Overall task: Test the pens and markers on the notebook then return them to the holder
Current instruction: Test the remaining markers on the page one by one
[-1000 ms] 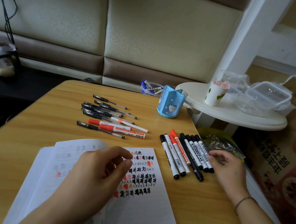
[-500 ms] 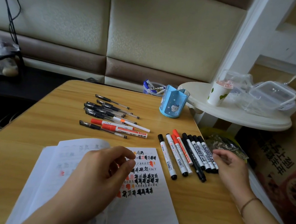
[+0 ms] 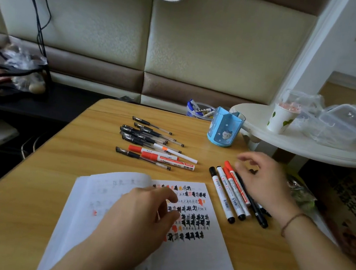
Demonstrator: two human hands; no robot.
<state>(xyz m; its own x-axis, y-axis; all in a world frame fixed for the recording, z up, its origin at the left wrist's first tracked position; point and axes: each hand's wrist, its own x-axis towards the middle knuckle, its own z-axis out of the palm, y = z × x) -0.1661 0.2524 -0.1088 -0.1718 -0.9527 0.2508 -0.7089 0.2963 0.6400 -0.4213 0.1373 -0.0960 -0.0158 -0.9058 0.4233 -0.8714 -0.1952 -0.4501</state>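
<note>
Markers in row; right hand spread above, holding nothing. Gather all together, then carry to holder.

I'm seeing the notebook lying open at the near edge of the table, my left hand resting on it. Behind it the pens are lying in a cluster; right of it, the markers — my right hand hovering over them. The holder is standing behind the markers.
</note>
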